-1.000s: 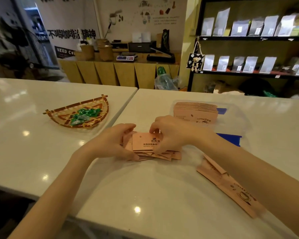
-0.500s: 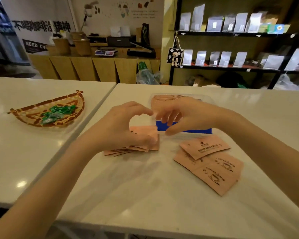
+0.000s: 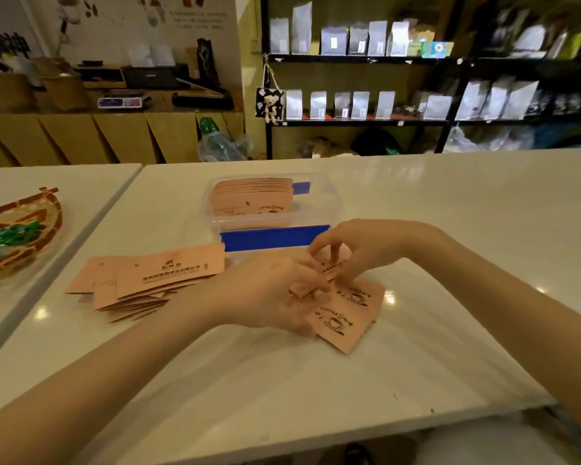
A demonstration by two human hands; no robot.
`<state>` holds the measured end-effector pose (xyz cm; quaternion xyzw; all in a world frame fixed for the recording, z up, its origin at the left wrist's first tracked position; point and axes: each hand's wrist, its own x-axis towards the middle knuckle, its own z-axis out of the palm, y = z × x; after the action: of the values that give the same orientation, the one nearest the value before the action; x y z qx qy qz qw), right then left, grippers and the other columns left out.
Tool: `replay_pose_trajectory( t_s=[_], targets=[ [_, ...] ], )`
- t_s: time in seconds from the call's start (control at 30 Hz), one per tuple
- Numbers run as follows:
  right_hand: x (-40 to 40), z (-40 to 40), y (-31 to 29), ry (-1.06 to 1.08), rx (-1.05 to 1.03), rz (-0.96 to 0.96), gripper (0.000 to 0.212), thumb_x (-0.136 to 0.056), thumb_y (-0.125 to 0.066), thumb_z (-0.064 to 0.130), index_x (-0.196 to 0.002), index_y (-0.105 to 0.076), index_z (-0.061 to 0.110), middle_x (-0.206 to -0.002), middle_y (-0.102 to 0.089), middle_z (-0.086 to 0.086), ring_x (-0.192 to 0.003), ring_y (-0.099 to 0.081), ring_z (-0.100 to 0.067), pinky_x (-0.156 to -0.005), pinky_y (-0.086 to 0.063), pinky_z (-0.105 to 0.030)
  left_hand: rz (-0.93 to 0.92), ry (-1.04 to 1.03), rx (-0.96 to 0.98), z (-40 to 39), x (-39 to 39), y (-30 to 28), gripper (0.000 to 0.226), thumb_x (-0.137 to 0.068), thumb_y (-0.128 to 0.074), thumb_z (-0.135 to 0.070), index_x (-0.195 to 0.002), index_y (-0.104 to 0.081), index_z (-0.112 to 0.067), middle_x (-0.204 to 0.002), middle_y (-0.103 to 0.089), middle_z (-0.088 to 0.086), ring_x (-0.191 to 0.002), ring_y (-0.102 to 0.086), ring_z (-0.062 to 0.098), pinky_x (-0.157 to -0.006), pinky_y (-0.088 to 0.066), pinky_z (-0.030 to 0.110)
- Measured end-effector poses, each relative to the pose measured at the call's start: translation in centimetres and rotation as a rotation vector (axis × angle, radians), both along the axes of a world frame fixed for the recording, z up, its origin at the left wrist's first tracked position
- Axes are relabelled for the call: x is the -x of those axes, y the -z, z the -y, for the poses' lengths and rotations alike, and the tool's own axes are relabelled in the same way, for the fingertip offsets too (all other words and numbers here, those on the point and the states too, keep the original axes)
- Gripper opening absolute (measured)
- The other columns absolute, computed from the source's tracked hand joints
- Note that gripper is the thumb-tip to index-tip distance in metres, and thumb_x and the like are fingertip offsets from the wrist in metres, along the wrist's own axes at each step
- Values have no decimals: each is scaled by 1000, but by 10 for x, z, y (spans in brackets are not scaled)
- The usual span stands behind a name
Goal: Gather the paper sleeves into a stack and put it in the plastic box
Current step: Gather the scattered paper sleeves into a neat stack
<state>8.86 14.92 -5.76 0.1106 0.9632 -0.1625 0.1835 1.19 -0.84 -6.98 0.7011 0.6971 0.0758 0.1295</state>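
- Partly done: one stack (image 3: pixel 249 196) already inside plastic box (image 3: pixel 329 209).
- Loose pile (image 3: pixel 141 280) left on worktop (image 3: pixel 282 380), near-left.
- Left hand (image 3: pixel 265 297) and right hand (image 3: pixel 359 250) pinching right-side sleeves (image 3: pixel 342 317), not yet gathered.

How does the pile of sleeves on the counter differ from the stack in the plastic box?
The counter pile lies flat and fanned out, edges askew; the boxed stack stands on edge, squared up. The counter pile rests loose on the counter, while the boxed stack sits inside the clear plastic box. Both are the same pink printed paper sleeves.
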Motion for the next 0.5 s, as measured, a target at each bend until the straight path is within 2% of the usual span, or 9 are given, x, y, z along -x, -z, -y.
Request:
replay_pose_trajectory(
  t_s=[0.13, 0.23, 0.33, 0.5],
  targets=[
    [-1, 1, 5, -52, -69, -13, 53, -77, -68, 24, -126, -47, 27, -119, -55, 6, -98, -51, -11, -85, -42, -24, -30, 74, 42, -10, -1, 8, 55, -75, -63, -39, -127, -46, -33, -134, -46, -15, -119, -37, 0, -96, -31, 16],
    [0, -1, 9, -67, -93, -42, 54, -76, -68, 23, -125, -47, 24, -122, -52, 5, -82, -48, -3, -74, -40, -18, -44, 94, 79, -14, -1, 14, 62, -74, -63, -42, -131, -40, -32, -138, -41, -15, -125, -30, 2, -98, -24, 14],
    [1, -2, 8, -60, -105, -49, 55, -75, -70, 25, -125, -48, 22, -111, -46, 8, -68, -40, 5, -59, -31, -11, -45, 113, 78, -15, 0, 15, 64, -73, -65, -40, -131, -40, -31, -139, -40, -15, -125, -28, 1, -97, -22, 13],
    [4, -3, 7, -55, -142, -44, 62, -70, -73, 33, -126, -50, 19, -103, -47, 10, -67, -41, 3, -60, -31, -10, -38, 138, 51, -13, 0, 14, 70, -68, -70, -42, -131, -41, -31, -136, -40, -13, -119, -24, -1, -94, -20, 11]
  ],
)
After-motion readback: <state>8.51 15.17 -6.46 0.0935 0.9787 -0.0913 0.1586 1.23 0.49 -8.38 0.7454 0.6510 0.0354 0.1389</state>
